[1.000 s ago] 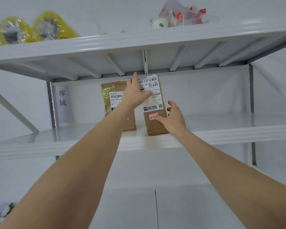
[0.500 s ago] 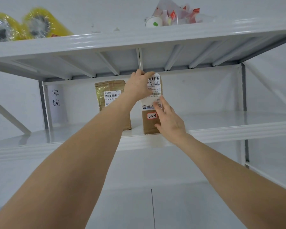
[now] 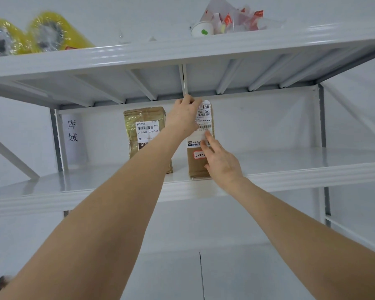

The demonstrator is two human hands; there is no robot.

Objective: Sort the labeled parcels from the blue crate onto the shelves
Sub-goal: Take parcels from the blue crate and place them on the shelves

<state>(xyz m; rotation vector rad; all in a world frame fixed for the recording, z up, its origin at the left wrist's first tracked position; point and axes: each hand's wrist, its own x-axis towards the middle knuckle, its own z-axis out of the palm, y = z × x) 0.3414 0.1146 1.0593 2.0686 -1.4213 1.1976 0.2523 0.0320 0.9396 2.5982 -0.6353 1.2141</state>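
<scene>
A brown labeled parcel [image 3: 197,163] stands upright on the middle white shelf [image 3: 290,176], near its front edge. My left hand [image 3: 185,115] grips the parcel's top left corner. My right hand [image 3: 220,161] lies flat against the parcel's front, fingers spread over its white label and red-framed tag. A second brown parcel [image 3: 144,135] with a white barcode label stands upright just to the left, partly hidden behind my left forearm. The blue crate is out of view.
The top shelf [image 3: 182,50] carries yellow tape rolls [image 3: 50,33] at the left and a paper cup [image 3: 202,29] beside plastic packets. A paper sign [image 3: 72,131] with characters hangs at the middle shelf's left post. To the right of the parcels lies bare shelf surface.
The parcel has gone from tilted to upright near the shelf's front. My left hand slid up to its top corner; my right hand moved from its side onto its front.
</scene>
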